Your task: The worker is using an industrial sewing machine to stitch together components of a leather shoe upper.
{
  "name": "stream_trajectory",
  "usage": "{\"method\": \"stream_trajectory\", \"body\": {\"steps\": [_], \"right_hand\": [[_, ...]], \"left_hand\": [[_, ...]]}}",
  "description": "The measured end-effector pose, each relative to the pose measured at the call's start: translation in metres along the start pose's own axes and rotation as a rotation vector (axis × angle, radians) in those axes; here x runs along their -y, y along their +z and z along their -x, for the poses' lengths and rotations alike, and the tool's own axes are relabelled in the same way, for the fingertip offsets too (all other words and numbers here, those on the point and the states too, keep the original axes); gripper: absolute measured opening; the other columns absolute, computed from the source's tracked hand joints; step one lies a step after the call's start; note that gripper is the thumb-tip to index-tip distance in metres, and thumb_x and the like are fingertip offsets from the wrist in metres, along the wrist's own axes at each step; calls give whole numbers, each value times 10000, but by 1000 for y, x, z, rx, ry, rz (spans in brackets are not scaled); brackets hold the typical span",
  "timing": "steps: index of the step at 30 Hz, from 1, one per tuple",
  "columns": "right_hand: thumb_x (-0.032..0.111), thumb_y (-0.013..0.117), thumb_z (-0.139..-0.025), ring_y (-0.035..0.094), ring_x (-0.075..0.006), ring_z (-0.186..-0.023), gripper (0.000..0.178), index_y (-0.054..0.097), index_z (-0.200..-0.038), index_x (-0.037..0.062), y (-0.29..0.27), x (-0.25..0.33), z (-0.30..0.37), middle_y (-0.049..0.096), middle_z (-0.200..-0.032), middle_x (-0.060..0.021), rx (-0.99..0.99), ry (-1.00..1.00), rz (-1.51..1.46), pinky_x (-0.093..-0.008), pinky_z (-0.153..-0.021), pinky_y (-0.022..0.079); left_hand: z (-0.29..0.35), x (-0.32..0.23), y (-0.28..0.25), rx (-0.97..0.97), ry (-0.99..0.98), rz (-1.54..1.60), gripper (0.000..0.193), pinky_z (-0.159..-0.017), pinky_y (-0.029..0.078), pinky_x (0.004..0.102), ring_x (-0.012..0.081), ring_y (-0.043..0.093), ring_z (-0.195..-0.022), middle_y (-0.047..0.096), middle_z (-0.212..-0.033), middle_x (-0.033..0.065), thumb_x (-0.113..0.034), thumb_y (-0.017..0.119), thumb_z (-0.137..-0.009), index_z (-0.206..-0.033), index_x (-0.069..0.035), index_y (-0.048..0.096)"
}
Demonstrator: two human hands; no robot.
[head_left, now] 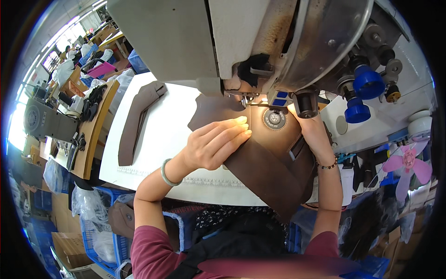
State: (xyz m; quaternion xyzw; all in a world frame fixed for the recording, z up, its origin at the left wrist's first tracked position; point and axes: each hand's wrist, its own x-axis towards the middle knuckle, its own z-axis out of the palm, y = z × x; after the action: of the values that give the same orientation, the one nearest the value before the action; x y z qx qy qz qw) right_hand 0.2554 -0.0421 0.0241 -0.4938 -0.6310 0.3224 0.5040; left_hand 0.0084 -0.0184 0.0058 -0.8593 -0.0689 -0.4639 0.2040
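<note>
A dark brown fabric piece [260, 169] lies under the sewing machine [162, 42], its lower end hanging over the table's front edge. On it, lit by the machine's lamp, is a round dark patch [274, 119] with a pale emblem. My left hand [216, 144] is closed, its fingers pressed together on the fabric just left of the patch, near the needle area [247, 99]. My right hand [317, 132] rests at the fabric's right side, by a small slit-like opening [297, 148]. Machine parts hide most of its fingers.
A folded brown fabric strip [134, 123] lies on the white table [169, 116], left of the machine. Blue knobs [369, 82] stick out at the machine's right. A pink fan [409, 159] stands at the far right. Below the table's left edge is a blue basket [100, 232].
</note>
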Motion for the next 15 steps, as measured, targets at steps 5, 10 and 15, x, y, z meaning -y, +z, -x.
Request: {"method": "stream_trajectory", "body": {"steps": [5, 10, 15], "right_hand": [[258, 539, -989, 298, -57, -641, 370, 411, -716, 43, 1, -3, -3, 290, -677, 40, -14, -44, 44, -259, -567, 272], [262, 534, -991, 298, -60, -639, 373, 404, -716, 47, 2, -2, -2, 295, -673, 44, -13, -59, 39, -260, -564, 273], [258, 529, -993, 295, -57, -641, 350, 425, -733, 47, 4, -5, -5, 307, -676, 49, -60, -98, 17, -255, -560, 267]], "left_hand": [[-1, 2, 2, -32, -17, -22, 228, -706, 571, 286, 224, 683, -815, 671, -882, 119, -51, 661, -687, -889, 49, 687], [1, 2, 3, -38, -30, -2, 234, -711, 571, 290, 222, 679, -804, 668, -879, 114, -57, 658, -686, -895, 44, 688], [2, 7, 4, -19, -43, 17, 275, -724, 567, 304, 234, 676, -825, 666, -900, 122, -65, 638, -669, -917, 44, 684]]}}
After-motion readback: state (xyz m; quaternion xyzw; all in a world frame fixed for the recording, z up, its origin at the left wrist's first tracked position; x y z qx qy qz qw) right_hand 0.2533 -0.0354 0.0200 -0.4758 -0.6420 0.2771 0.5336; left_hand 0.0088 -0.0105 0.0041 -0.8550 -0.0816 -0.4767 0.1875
